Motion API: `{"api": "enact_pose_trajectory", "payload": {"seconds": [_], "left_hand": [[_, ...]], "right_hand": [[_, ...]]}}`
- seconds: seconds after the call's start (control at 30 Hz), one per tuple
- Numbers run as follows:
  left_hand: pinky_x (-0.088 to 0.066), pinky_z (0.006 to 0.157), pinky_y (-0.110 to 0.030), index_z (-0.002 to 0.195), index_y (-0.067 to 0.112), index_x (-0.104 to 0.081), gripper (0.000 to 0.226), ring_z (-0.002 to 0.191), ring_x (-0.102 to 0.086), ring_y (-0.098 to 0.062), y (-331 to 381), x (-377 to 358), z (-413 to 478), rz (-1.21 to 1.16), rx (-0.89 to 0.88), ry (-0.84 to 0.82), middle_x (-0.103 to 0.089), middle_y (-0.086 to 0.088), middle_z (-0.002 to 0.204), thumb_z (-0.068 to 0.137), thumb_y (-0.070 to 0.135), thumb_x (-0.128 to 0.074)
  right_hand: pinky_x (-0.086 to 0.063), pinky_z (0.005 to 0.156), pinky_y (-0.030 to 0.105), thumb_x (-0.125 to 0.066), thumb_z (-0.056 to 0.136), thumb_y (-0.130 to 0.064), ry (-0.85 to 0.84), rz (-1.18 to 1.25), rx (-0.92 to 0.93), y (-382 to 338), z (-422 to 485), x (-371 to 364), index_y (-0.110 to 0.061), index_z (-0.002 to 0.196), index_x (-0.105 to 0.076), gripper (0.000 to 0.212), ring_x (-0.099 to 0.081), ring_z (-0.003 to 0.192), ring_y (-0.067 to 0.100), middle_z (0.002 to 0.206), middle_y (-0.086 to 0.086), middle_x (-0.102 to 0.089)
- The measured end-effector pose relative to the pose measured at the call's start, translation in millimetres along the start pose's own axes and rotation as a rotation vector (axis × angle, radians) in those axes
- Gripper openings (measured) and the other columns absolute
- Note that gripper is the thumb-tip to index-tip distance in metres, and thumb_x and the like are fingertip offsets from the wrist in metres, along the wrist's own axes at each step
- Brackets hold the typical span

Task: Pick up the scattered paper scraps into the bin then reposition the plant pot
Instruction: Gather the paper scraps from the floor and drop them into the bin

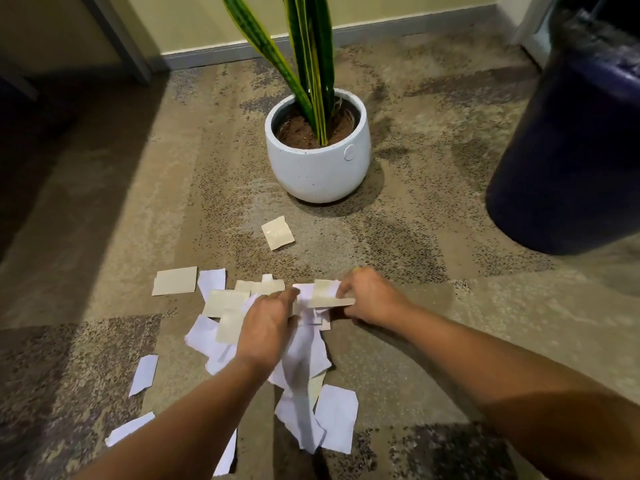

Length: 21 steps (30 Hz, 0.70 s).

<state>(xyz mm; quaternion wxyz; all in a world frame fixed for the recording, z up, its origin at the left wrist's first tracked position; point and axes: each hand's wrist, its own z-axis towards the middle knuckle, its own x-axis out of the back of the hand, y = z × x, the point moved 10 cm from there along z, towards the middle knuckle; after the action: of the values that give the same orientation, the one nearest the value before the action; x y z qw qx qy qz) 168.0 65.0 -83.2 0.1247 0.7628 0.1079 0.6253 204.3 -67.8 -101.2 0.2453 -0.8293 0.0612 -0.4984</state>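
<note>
Nearest, paper scraps (332,420) lie scattered on the carpet (104,237). Just beyond, both hands work the heap: the left hand (266,327) presses curled over white pieces, the right hand (370,296) pinches a beige scrap (329,296). Farther off lies one lone scrap (278,232), then the pot (317,168); the bin (568,150) stands right.

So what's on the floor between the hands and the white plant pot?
In the head view, one beige paper scrap lies alone on the carpet between the hands and the white plant pot. The rest of that stretch is bare.
</note>
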Motion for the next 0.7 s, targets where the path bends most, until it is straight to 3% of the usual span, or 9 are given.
{"api": "enact_pose_trajectory", "payload": {"seconds": [0.23,0.37,0.5,0.63,0.7], "left_hand": [[-0.045,0.076,-0.027,0.122,0.016,-0.058,0.038,0.095,-0.063,-0.024,99.6,34.0,35.8,-0.263,-0.124,0.133,-0.069,-0.011,0.111,0.085,0.013,-0.062],[-0.042,0.082,-0.025,0.123,0.01,-0.053,0.047,0.102,-0.06,-0.025,150.8,54.7,58.5,-0.458,-0.138,0.152,-0.066,-0.012,0.114,0.079,0.011,-0.07],[-0.033,0.059,-0.014,0.094,0.017,-0.042,0.041,0.079,-0.052,-0.014,212.7,90.3,73.1,-0.534,-0.25,0.215,-0.057,0.0,0.092,0.073,0.016,-0.077],[-0.049,0.067,-0.033,0.088,0.019,-0.046,0.037,0.084,-0.059,-0.016,278.5,132.0,73.1,-0.626,-0.398,0.298,-0.063,0.001,0.092,0.071,0.023,-0.079],[-0.05,0.069,-0.034,0.092,0.016,-0.054,0.032,0.086,-0.061,-0.017,306.3,154.6,68.4,-0.651,-0.466,0.374,-0.067,0.0,0.096,0.072,0.025,-0.077]], "right_hand": [[-0.043,0.092,0.025,-0.071,0.075,-0.009,0.385,0.257,-0.279,73.4,-47.4,97.1,-0.019,0.104,-0.069,0.03,-0.055,0.108,0.021,0.124,0.005,-0.058],[-0.04,0.088,0.019,-0.073,0.074,-0.006,0.606,0.378,-0.338,100.3,-87.4,149.9,-0.02,0.103,-0.07,0.032,-0.055,0.107,0.018,0.125,0.003,-0.056],[-0.034,0.087,0.009,-0.072,0.069,-0.001,0.86,0.442,-0.287,110.3,-134.8,206.2,-0.015,0.101,-0.071,0.035,-0.053,0.109,0.016,0.125,0.005,-0.056],[-0.026,0.077,-0.009,-0.071,0.068,0.001,1.146,0.421,-0.222,112.7,-187.9,259.1,-0.014,0.1,-0.071,0.036,-0.047,0.104,0.006,0.124,0.001,-0.057],[-0.02,0.074,-0.015,-0.071,0.069,-0.001,1.265,0.405,-0.233,118.4,-211.5,280.0,-0.012,0.101,-0.071,0.034,-0.043,0.1,0.003,0.125,0.003,-0.056]]}}
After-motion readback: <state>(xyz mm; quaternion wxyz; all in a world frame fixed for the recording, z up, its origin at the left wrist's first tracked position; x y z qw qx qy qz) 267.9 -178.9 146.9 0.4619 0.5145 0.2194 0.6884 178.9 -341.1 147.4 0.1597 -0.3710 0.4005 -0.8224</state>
